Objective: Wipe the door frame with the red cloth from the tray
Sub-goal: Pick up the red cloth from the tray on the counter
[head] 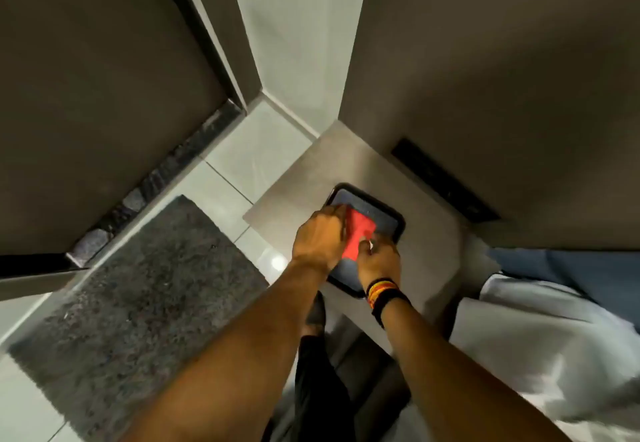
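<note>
A red cloth [359, 230] lies folded in a dark tray [388, 215] on a low beige table top. My left hand [320, 239] grips the cloth's left edge. At the cloth's near corner my right hand [379, 261], with bands on the wrist, pinches the fabric. Both hands hide the tray's near part. The door frame [211, 36] rises at the upper left, beside a dark door [97, 95].
A grey mat [138, 303] covers the tiled floor at the left, by a dark stone threshold [156, 185]. A black strip [443, 182] sits at the table's back by the wall. White and blue bedding [554, 331] lies at the right.
</note>
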`<state>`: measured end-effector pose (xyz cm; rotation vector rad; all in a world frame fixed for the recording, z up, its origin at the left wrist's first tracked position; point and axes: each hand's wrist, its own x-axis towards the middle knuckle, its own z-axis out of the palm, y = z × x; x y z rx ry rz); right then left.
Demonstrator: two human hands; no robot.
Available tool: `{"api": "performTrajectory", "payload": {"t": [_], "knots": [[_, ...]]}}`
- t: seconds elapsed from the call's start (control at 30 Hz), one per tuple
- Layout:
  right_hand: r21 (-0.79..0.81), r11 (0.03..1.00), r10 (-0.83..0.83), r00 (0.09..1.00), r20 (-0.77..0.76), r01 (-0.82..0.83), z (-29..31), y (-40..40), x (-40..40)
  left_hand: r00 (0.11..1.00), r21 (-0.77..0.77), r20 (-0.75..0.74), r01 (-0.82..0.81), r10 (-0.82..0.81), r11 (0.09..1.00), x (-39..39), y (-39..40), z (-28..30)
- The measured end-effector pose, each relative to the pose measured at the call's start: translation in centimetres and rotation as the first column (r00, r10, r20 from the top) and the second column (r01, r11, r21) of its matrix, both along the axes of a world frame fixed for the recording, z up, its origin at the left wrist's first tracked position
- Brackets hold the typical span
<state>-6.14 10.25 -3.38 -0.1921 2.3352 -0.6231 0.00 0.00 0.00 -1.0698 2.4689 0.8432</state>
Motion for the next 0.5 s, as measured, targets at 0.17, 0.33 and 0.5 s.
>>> {"api": "performTrajectory", "payload": {"t": [0.17, 0.33, 0.5], "knots": [[0.031, 0.957, -0.289, 0.946, 0.148, 0.288, -7.1, -0.2, -1.3, 0.963, 0.072, 0.079, -0.263, 0.258, 0.962, -1.3, 1.2, -7.8], [0.04, 0.913, -0.407, 0.897, 0.173, 0.406, -11.4, -1.0, -2.2, 0.926, 0.016, 0.143, -0.355, 0.349, 0.935, -2.0, 1.5, -12.6], [0.013, 0.872, -0.474, 0.839, 0.266, 0.489, -12.8, -1.7, -2.7, 0.907, 0.095, 0.142, -0.411, 0.396, 0.907, -2.5, 0.0, -13.0]]}}
